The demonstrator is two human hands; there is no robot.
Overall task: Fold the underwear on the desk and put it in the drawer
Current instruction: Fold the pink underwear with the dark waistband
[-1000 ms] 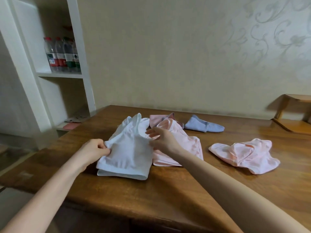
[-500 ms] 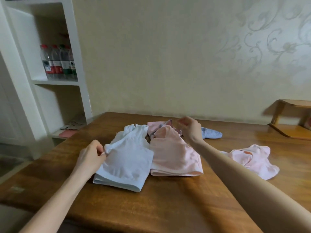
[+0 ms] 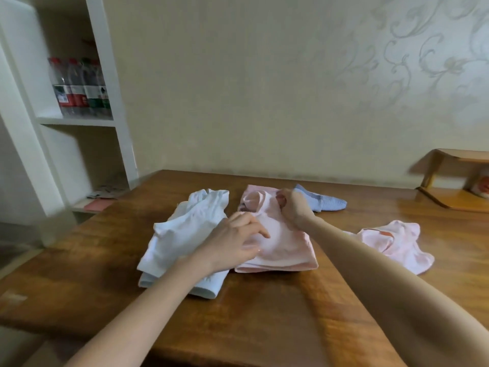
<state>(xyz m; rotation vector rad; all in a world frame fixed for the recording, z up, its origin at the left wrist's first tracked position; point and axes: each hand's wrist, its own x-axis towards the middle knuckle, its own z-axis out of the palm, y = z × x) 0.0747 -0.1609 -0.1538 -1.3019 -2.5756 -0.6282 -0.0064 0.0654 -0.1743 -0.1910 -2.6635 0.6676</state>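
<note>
Several pieces of underwear lie on the wooden desk [image 3: 264, 308]. A white piece [image 3: 182, 234], folded, sits left of centre. Beside it lies a pale pink piece [image 3: 280, 247]. My left hand [image 3: 235, 239] rests flat on its left edge, fingers spread, crossing over the white piece. My right hand [image 3: 293, 207] pinches the pink piece's far top edge. A blue piece [image 3: 322, 201] lies behind it. Another pink piece [image 3: 397, 242] lies crumpled at the right. No drawer is in view.
A white shelf unit [image 3: 79, 123] stands at the left with several water bottles [image 3: 79, 88] on it. A small wooden stand [image 3: 455, 178] sits at the desk's far right corner. The wall runs close behind the desk.
My left hand left the white piece's left edge and moved right onto the pink piece. My right hand stayed at the pink piece's far edge and closed on it.
</note>
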